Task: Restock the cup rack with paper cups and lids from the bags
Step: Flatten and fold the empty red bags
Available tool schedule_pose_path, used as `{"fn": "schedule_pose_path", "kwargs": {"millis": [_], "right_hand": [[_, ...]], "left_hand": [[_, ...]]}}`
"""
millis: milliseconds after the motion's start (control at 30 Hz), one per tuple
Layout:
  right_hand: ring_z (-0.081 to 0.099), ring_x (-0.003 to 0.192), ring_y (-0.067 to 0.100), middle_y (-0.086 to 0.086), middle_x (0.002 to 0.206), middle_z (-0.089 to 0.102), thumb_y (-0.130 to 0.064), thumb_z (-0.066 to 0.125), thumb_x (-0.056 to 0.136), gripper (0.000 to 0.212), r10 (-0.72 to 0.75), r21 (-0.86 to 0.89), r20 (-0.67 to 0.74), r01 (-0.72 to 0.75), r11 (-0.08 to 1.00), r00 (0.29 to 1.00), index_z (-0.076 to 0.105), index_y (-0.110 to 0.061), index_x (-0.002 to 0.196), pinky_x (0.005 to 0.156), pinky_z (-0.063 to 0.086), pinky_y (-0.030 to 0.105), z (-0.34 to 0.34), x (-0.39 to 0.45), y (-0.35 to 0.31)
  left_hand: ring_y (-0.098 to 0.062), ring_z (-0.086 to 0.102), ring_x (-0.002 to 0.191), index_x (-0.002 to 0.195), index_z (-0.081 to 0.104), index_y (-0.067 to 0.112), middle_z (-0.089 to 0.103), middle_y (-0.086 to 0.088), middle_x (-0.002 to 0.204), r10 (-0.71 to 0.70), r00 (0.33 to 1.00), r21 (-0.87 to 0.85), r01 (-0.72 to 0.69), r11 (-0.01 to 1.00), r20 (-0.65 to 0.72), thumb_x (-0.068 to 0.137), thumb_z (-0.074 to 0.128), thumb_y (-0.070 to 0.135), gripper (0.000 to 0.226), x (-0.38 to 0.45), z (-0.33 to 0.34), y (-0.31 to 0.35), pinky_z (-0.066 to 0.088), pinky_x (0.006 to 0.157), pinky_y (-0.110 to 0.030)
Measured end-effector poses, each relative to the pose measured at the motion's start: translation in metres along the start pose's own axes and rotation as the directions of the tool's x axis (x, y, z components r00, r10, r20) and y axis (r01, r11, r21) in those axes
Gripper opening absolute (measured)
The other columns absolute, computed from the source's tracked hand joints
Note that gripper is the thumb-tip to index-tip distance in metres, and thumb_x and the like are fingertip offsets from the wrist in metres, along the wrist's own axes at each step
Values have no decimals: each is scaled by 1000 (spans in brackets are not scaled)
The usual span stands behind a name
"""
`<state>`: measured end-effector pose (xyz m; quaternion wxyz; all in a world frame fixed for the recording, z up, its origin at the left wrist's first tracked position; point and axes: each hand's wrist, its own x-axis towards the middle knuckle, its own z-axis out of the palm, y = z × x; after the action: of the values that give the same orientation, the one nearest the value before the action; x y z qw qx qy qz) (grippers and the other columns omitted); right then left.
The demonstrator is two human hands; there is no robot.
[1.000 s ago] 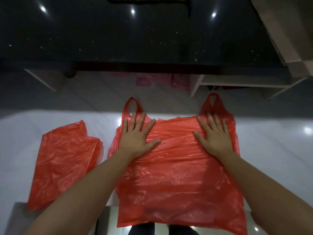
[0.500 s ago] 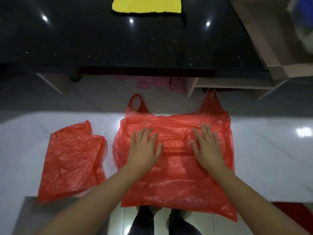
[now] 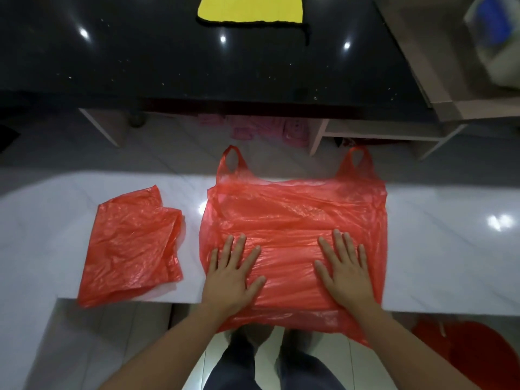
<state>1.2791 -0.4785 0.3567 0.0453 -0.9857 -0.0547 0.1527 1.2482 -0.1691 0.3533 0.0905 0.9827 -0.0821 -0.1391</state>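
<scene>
A red plastic bag [image 3: 295,220] lies flat on the white surface [image 3: 450,249], handles pointing away, with the left hand [image 3: 232,273] and right hand [image 3: 344,270] pressing its near half equally, fingers straight, spread and gripping nothing.

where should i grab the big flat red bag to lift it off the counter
Pinch the two handle loops, left and right, coming from the far edge. They stick out past the red bag body as free loops, easier for fingers to hook than the film under the flat left hand and right hand.
</scene>
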Motion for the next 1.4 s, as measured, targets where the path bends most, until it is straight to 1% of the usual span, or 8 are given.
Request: {"fn": "schedule_pose_path", "kwargs": {"millis": [133,267,333,467,867,967,1100,1400], "right_hand": [[-26,150,13,-8,166,-19,-64,14,100,64,-26,98,70,19,995,997,-1,-43,158,123,-14,43,-13,2,7],[0,155,20,3,168,10,-60,14,98,69,0,139,-59,8,990,998,29,-27,157,125,3,42,-28,-12,14],[6,155,22,4,167,16,-59,14,97,69,-17,124,-73,26,992,997,33,-26,155,125,5,42,-29,-26,9],[-3,155,18,-1,168,9,-60,8,98,67,-96,101,3,95,990,995,22,-34,158,123,-5,38,-22,-47,-15],[-20,152,18,-4,168,-9,-62,14,101,61,-46,144,37,41,989,998,11,-41,158,124,-7,48,-14,-14,-61],[-24,151,18,-5,167,-18,-66,15,101,63,-61,86,5,60,994,998,-4,-45,157,122,-10,52,4,-16,-54],[-20,153,18,-6,167,-15,-66,19,101,65,-4,23,-61,5,1000,998,-2,-43,158,123,-8,53,12,-19,-35],[-23,152,16,-6,167,-17,-66,12,101,64,67,39,-36,-66,997,997,-8,-43,157,124,-9,45,8,-24,6]], "left_hand": [[-24,-32,150,157,-13,47,-28,3,165,12,999,-45,-9,999,50,96,18,78,75,-1,-8,1,-14,122,-55],[-24,-26,152,161,0,40,-12,-2,170,21,1000,-8,-21,1000,19,100,12,71,69,-16,-18,17,-16,122,-51],[-26,-30,150,158,-11,45,-20,0,168,23,997,-1,-23,1000,75,99,7,73,68,-26,-17,29,-18,121,-53],[-29,-38,146,153,-23,48,-31,0,164,-23,991,-25,27,999,129,95,4,78,71,-24,-9,38,-21,118,-58],[-27,-29,151,159,-10,43,-23,-1,167,43,998,32,-45,998,48,98,6,73,69,21,-21,39,-15,120,-59],[-29,-22,153,159,-9,44,-14,-1,169,52,999,35,-51,998,-4,98,14,75,72,14,1,25,-8,121,-61],[-28,-14,155,160,-1,43,-8,0,170,68,995,30,-66,997,-71,97,24,75,75,14,8,13,-2,122,-59],[-29,-17,155,160,-4,41,-11,-1,170,89,996,61,-87,994,-23,98,21,75,75,7,6,-10,5,123,-60]]}}
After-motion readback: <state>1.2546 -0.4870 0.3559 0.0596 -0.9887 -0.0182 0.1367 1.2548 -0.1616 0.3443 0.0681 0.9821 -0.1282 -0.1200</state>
